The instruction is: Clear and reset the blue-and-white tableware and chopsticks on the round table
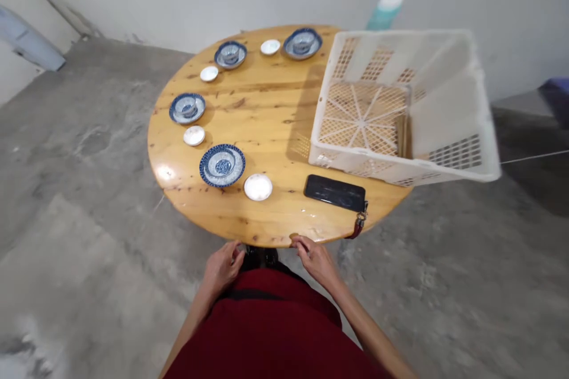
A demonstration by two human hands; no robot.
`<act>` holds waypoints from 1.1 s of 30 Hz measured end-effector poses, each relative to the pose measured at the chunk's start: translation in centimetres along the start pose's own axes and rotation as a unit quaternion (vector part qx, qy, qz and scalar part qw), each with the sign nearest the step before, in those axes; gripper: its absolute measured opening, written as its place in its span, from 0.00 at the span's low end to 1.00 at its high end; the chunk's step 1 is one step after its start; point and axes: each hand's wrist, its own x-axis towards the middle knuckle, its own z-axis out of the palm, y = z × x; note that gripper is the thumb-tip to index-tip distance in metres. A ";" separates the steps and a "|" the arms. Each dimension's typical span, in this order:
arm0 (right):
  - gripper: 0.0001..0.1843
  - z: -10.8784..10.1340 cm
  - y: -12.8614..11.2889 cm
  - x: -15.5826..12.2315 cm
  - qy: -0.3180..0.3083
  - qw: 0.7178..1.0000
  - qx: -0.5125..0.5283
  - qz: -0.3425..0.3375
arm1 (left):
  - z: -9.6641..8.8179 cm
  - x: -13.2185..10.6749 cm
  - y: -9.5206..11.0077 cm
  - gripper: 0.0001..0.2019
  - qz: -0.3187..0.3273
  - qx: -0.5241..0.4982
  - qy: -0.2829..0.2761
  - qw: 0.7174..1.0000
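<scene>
My left hand hangs just below the near edge of the round wooden table, fingers loosely curled, holding nothing. My right hand touches the table's near rim with bent fingertips, nothing in it. On the table stand several blue-patterned plates, each with a small bowl, the nearest plate left of centre. Small white dishes lie beside them, the closest dish just ahead of my hands. A black phone with a red strap lies near the front right edge.
A large white plastic basket sits on the table's right side and overhangs the edge. A teal-and-white bottle stands behind it. Grey concrete floor surrounds the table; a white wall runs behind. My red garment fills the bottom.
</scene>
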 end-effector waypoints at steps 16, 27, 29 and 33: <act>0.19 2.1 0.9 -0.4 0.025 1.000 -0.014 -0.009 | 0.3 -0.7 -1.5 0.19 0.024 0.021 -0.034 0.999; 0.18 13.7 -8.4 5.5 -0.018 0.986 -0.127 -0.102 | -5.1 -2.8 -15.2 0.19 0.001 -0.029 0.065 0.997; 0.18 17.1 -11.2 6.5 -0.041 0.983 -0.137 -0.115 | -7.0 -3.6 -18.6 0.20 -0.010 -0.039 0.084 0.996; 0.17 24.4 -16.7 7.5 -0.099 0.979 -0.123 -0.130 | -10.4 -5.2 -25.2 0.21 -0.047 -0.042 0.088 0.994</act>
